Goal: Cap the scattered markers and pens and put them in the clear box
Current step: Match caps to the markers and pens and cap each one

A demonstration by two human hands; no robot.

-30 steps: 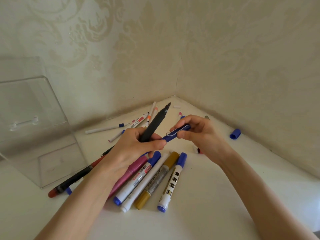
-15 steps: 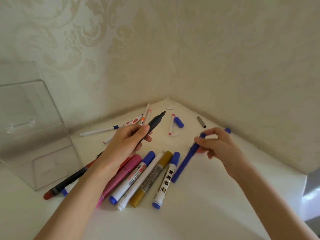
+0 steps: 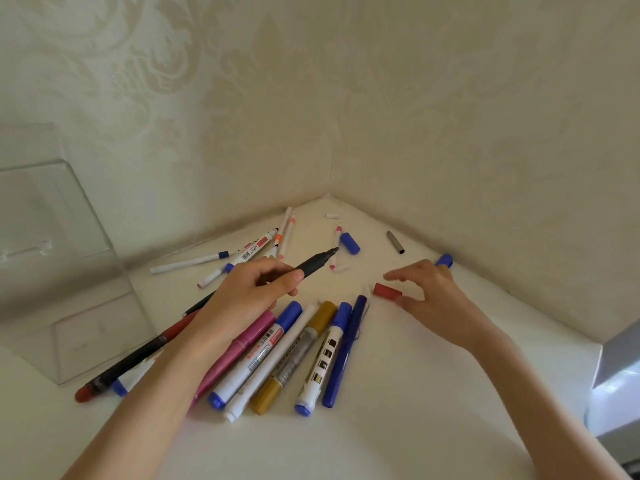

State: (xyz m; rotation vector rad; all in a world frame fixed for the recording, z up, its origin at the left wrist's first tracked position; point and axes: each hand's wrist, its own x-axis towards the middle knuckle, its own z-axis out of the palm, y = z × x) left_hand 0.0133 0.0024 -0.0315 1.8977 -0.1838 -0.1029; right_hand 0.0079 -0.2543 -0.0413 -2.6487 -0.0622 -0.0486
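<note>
Above table: left hand (image 3: 242, 292) pinches black marker (image 3: 313, 264); right hand (image 3: 427, 296) spread by red cap (image 3: 387, 292).

No text is legible anywhere. White marker with blue cap (image 3: 254, 355) in the row at the table's middle has a red label with tiny print, too blurred to read. Grey-barrelled gold marker (image 3: 294, 358) beside it carries dark lettering along the barrel, unreadable. White marker with dark squares (image 3: 323, 358) shows only square marks. Marker near the back corner (image 3: 251, 251) has a red label, also unreadable.
</note>
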